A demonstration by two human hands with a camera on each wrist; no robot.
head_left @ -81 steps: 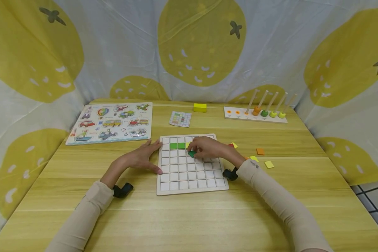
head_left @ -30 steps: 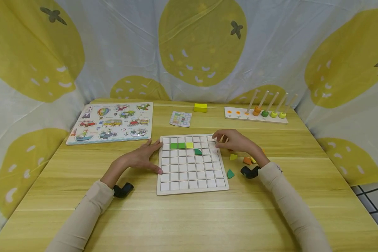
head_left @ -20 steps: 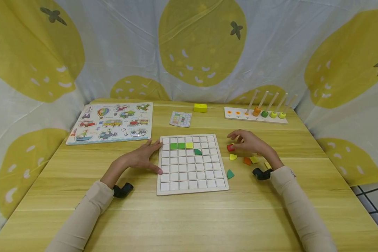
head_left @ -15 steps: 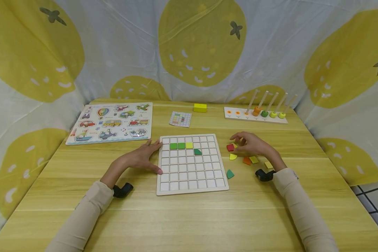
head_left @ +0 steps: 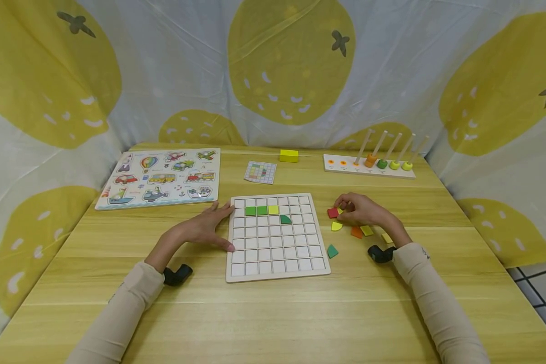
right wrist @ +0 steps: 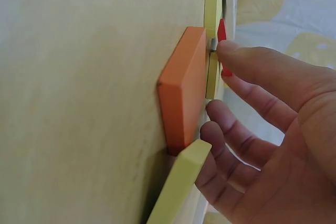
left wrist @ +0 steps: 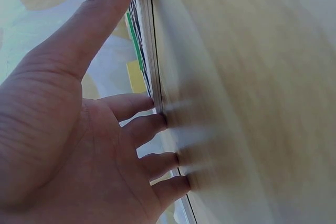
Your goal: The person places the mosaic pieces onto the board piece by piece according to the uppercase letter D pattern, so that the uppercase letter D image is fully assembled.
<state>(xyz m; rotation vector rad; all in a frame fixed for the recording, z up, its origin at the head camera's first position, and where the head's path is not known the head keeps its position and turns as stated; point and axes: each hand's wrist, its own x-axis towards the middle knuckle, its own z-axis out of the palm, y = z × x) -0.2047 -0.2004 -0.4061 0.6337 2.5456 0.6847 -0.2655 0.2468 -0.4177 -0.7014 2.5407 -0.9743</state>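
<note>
A white gridded board [head_left: 277, 275] lies flat in the middle of the table. On it sit two light green squares [head_left: 257, 211], a yellow square [head_left: 273, 210] and a dark green quarter-round tile [head_left: 285, 219]. My left hand [head_left: 208, 226] rests at the board's left edge, fingers spread and thumb at the rim. Right of the board my right hand [head_left: 358, 210] pinches a red tile [head_left: 332, 213] between thumb and index finger; a yellow piece shows beside it. In the right wrist view an orange tile [right wrist: 184, 87] stands close to the curled other fingers.
Loose near my right hand are yellow quarter-round [head_left: 336, 226] and green quarter-round [head_left: 332, 251] tiles. At the back are a vehicle puzzle board [head_left: 164, 177], a small pattern card [head_left: 261, 172], a yellow block [head_left: 288, 155] and a peg stand [head_left: 368, 167].
My right hand set the dark green tile on the board, moved right to the loose tiles, and its thumb and index finger have closed at the red tile. The left hand stayed still.
</note>
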